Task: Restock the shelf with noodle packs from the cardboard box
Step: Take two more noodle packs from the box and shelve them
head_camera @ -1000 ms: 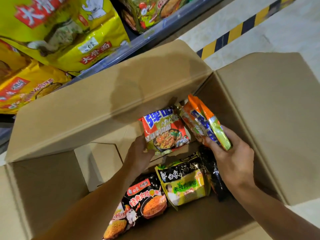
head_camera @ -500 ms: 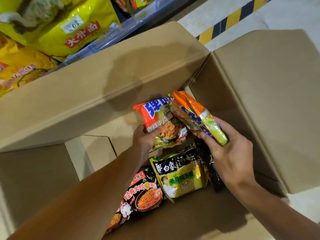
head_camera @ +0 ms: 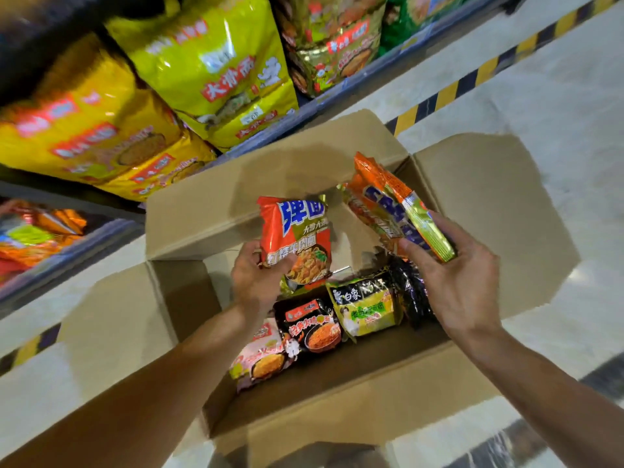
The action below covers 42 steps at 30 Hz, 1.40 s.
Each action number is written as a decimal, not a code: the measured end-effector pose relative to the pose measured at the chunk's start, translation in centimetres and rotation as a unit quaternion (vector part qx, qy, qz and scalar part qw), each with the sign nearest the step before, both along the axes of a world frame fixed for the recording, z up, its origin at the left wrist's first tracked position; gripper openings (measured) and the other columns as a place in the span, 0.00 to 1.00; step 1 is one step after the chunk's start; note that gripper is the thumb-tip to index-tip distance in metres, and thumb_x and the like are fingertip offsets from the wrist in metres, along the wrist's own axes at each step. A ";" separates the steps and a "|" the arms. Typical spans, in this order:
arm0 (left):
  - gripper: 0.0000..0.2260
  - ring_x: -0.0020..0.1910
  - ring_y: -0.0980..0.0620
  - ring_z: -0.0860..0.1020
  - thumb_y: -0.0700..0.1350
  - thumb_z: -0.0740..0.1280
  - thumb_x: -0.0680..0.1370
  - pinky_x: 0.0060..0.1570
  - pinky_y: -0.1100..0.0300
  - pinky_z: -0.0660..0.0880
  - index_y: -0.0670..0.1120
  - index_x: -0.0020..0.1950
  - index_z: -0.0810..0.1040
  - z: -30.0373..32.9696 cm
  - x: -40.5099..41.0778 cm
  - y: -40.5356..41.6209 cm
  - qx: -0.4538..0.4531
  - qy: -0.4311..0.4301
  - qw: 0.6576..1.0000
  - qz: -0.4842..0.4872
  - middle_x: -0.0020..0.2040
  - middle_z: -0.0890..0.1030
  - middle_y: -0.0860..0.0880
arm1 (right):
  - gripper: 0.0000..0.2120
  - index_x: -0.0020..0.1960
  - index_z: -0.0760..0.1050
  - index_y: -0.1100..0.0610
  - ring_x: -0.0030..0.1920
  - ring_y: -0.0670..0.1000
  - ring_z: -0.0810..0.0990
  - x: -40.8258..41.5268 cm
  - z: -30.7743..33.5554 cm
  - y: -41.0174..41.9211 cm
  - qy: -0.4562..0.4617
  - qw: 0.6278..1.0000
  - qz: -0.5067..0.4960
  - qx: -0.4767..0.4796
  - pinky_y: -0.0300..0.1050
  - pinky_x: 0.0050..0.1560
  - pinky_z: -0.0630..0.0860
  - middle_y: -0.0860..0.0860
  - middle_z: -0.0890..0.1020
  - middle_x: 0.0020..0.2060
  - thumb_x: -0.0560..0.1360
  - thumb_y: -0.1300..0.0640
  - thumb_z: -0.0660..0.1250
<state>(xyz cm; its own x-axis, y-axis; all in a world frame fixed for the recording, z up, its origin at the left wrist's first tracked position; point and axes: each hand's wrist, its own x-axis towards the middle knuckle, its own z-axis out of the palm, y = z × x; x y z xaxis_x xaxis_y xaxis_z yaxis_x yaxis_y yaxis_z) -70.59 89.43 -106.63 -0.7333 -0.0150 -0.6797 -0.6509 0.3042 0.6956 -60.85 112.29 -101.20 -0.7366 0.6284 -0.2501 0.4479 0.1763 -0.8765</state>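
Noodle packs sit in both hands above the open cardboard box (head_camera: 337, 393), which rests on the pale floor (head_camera: 557, 106) just beside the shelf (head_camera: 324, 106). The left hand (head_camera: 256, 282) pinches a red-orange pack (head_camera: 297, 238) by its lower left edge, thumb across the front and fingers behind, so the pack stands upright above the grip. The right hand (head_camera: 462, 282) has its grip curled round a small bundle of orange packs (head_camera: 391, 211) with a green-edged one; the bundle slants up and away from the palm toward the box's far right corner. Down inside the box, below and between the two hands, lie a black pack (head_camera: 310, 325), a yellow-green pack (head_camera: 368, 305), a pink pack (head_camera: 260, 359) toward the near left, and a dark glossy pack (head_camera: 412, 292) half hidden under the right hand. Big yellow multipacks (head_camera: 209, 69) fill the shelf past the box's far flap, with orange packs (head_camera: 33, 238) on a lower shelf to the left, blurred.
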 end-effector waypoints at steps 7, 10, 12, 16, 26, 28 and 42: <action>0.15 0.52 0.53 0.84 0.43 0.77 0.73 0.55 0.53 0.80 0.49 0.55 0.76 17.5 -0.2 -7.3 -0.011 0.068 0.997 0.021 0.53 0.85 0.52 | 0.20 0.62 0.81 0.48 0.47 0.36 0.83 0.7 15.0 -4.9 -0.022 0.999 0.014 0.041 0.37 0.52 0.78 0.35 0.84 0.46 0.72 0.54 0.77; 0.17 0.51 0.52 0.84 0.43 0.77 0.72 0.52 0.53 0.80 0.46 0.58 0.76 25.7 0.2 -10.8 -0.012 0.104 0.994 0.021 0.52 0.85 0.50 | 0.20 0.63 0.80 0.49 0.47 0.36 0.83 1.5 22.3 -7.4 -0.027 0.999 0.016 0.042 0.42 0.53 0.79 0.31 0.83 0.43 0.71 0.53 0.78; 0.17 0.51 0.53 0.84 0.42 0.77 0.72 0.51 0.56 0.81 0.45 0.58 0.76 30.7 0.6 -13.4 -0.016 0.128 0.991 0.018 0.53 0.85 0.49 | 0.19 0.62 0.80 0.50 0.47 0.36 0.83 2.1 27.2 -9.3 -0.023 0.999 0.017 0.031 0.43 0.54 0.80 0.30 0.83 0.43 0.72 0.53 0.77; 0.18 0.50 0.59 0.82 0.40 0.76 0.72 0.45 0.66 0.80 0.46 0.59 0.76 40.1 1.8 -18.1 0.004 0.159 0.987 0.003 0.54 0.83 0.51 | 0.18 0.62 0.80 0.55 0.47 0.35 0.82 3.3 37.3 -13.1 -0.012 0.998 0.031 0.044 0.36 0.51 0.80 0.41 0.85 0.48 0.73 0.54 0.76; 0.17 0.56 0.48 0.82 0.40 0.75 0.73 0.54 0.50 0.80 0.43 0.60 0.77 57.0 6.6 -28.1 0.061 0.238 0.969 -0.015 0.57 0.83 0.46 | 0.21 0.65 0.79 0.52 0.46 0.34 0.82 12.8 53.3 -21.7 0.005 0.994 0.025 0.107 0.36 0.47 0.79 0.39 0.84 0.48 0.73 0.50 0.76; 0.17 0.56 0.48 0.83 0.39 0.76 0.73 0.55 0.47 0.80 0.43 0.60 0.76 59.0 8.1 -28.9 0.074 0.246 0.967 0.003 0.57 0.84 0.46 | 0.22 0.65 0.79 0.53 0.47 0.33 0.81 14.3 54.9 -22.7 0.016 0.994 0.024 0.107 0.31 0.46 0.78 0.37 0.83 0.48 0.73 0.51 0.76; 0.18 0.54 0.57 0.82 0.42 0.76 0.72 0.45 0.67 0.80 0.49 0.59 0.76 67.7 20.5 -33.2 0.057 0.328 0.938 0.101 0.55 0.84 0.51 | 0.24 0.66 0.78 0.50 0.49 0.28 0.79 19.6 60.8 -27.0 0.110 0.986 0.101 0.077 0.22 0.45 0.72 0.31 0.80 0.47 0.71 0.55 0.76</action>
<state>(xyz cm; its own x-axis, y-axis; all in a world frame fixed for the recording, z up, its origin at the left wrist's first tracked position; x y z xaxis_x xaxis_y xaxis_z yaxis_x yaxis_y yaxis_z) -50.13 56.23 -38.91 -0.9840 -0.1540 -0.0896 -0.1088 0.1207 0.9867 -41.29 85.33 -40.42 -0.8766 0.4809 0.0165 0.1924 0.3818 -0.9040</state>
